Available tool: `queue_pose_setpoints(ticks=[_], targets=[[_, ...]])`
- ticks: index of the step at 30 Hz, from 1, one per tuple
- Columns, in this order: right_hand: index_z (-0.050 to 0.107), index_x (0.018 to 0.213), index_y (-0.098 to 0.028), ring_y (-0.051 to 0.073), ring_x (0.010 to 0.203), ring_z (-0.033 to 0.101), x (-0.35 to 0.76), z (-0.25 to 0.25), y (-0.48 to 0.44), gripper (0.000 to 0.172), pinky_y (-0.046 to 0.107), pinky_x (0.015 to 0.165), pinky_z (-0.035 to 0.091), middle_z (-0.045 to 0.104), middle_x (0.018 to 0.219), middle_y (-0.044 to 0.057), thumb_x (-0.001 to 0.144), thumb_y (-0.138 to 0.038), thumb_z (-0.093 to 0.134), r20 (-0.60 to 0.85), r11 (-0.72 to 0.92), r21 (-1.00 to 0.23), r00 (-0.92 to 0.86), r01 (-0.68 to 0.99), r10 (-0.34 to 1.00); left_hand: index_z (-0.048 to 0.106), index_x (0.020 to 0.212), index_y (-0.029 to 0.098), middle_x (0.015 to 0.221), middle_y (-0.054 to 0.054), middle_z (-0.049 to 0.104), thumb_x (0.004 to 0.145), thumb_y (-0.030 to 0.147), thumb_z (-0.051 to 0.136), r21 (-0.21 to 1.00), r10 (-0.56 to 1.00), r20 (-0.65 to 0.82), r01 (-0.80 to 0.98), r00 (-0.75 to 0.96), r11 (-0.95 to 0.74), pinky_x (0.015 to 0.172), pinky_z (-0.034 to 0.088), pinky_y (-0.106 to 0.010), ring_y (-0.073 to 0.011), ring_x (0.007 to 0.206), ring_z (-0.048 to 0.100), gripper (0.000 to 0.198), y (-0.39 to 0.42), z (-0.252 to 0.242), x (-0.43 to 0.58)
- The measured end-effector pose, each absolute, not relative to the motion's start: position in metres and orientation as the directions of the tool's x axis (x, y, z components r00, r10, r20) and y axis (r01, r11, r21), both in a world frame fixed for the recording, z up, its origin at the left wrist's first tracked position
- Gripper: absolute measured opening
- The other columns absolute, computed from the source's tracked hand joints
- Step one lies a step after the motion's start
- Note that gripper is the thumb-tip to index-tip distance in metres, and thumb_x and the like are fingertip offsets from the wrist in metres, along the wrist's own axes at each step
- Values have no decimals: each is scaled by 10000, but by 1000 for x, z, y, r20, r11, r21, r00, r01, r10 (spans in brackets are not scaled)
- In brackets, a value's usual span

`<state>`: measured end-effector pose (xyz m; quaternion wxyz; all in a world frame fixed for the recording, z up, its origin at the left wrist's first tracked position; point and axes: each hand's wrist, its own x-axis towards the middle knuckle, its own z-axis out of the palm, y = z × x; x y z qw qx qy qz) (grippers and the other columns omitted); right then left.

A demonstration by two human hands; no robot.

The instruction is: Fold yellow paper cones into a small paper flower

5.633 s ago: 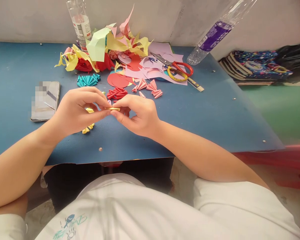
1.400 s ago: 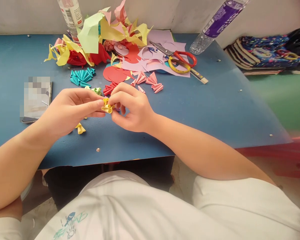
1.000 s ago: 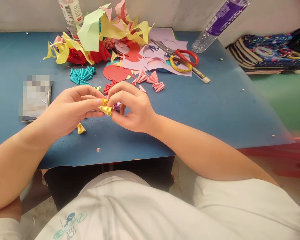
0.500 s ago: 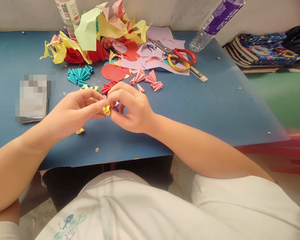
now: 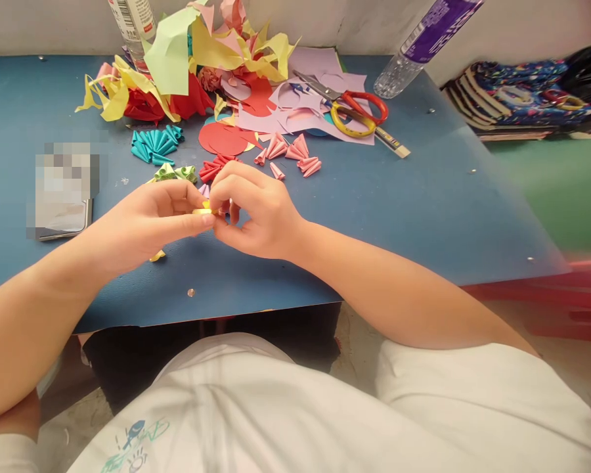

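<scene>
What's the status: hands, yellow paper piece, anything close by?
Left hand pinching yellow paper piece. Right hand against it, grip partly hidden. Red paper cones just beyond; scissors farther off, right side.

Left forearm [image 5: 39,309] and right forearm [image 5: 398,289] bare, angled inward. Left grip [image 5: 148,215]: thumb extended, nearly straight, fingers gently curled. Right grip [image 5: 261,209]: knuckles raised, index finger arched, thumb beneath. Fingertips [image 5: 207,221] of both, as I see them, close together, pinching.

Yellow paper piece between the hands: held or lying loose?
Held: left hand pinches the yellow paper piece between thumb and fingers, right hand fingertips at its end.
</scene>
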<state>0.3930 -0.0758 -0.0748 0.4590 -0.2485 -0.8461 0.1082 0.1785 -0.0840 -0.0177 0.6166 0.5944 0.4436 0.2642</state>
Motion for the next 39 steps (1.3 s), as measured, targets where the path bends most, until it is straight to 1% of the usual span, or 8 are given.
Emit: queue_pose_setpoints(ticks=[3, 6, 12, 18, 23, 31, 37, 39], targets=[[530, 979, -231, 93, 805, 614, 393, -75, -76, 102, 260, 743, 633, 596, 959, 3, 1062, -193, 485, 731, 846, -418, -431, 332, 530, 801, 892, 257, 787, -19, 682, 784, 441, 958, 952, 836, -280, 249, 472, 179, 624, 455, -287, -169, 719, 581, 265, -82, -13, 176], [545, 992, -230, 93, 819, 627, 393, -76, -76, 102, 263, 772, 641, 597, 973, 2, 1071, -196, 491, 744, 849, -412, -416, 329, 523, 841, 911, 261, 834, -34, 686, 806, 488, 921, 944, 846, -298, 268, 441, 193, 673, 492, -297, -177, 771, 602, 262, -80, -8, 174], [586, 1071, -227, 128, 953, 697, 393, -77, -74, 118, 318, 901, 682, 655, 1051, 17, 1110, -184, 483, 765, 859, -394, -402, 327, 504, 865, 868, 217, 918, -62, 779, 813, 388, 887, 945, 881, -309, 219, 357, 243, 823, 584, -327, -207, 880, 716, 180, -79, -8, 177], [612, 1066, -225, 112, 889, 718, 394, -76, -74, 72, 304, 859, 694, 692, 1019, 0, 1112, -242, 559, 806, 869, -375, -350, 321, 477, 846, 1004, 135, 871, -61, 801, 907, 296, 843, 950, 880, -308, 161, 362, 266, 781, 608, -272, -165, 822, 741, 187, -81, -5, 178], [628, 1047, -224, 93, 896, 734, 394, -78, -73, 122, 258, 842, 677, 702, 1004, -14, 1117, -318, 594, 812, 884, -332, -376, 330, 445, 818, 932, 139, 843, -65, 821, 848, 312, 879, 943, 874, -325, 189, 362, 273, 739, 611, -244, -173, 822, 770, 202, -80, -5, 178], [642, 1009, -188, 85, 867, 709, 394, -78, -73, 135, 237, 810, 614, 717, 933, -25, 1117, -192, 562, 858, 929, -297, -365, 222, 362, 740, 828, 159, 772, -10, 765, 736, 415, 984, 934, 852, -354, 178, 385, 308, 795, 643, -309, -183, 778, 780, 365, -77, -11, 177], [664, 1051, -203, 106, 915, 740, 393, -72, -77, 161, 258, 857, 637, 756, 960, -19, 1084, -119, 530, 822, 885, -423, -328, 197, 466, 752, 1011, 194, 866, -10, 817, 921, 370, 885, 923, 801, -380, 126, 462, 365, 871, 625, -279, -159, 877, 768, 238, -76, -8, 174], [678, 1041, -205, 109, 953, 749, 393, -72, -77, 175, 258, 881, 646, 757, 996, -7, 1078, -117, 532, 827, 888, -418, -325, 190, 458, 768, 1043, 210, 879, 0, 817, 942, 351, 869, 928, 796, -360, 99, 487, 359, 866, 622, -265, -151, 879, 755, 201, -75, -8, 173]])
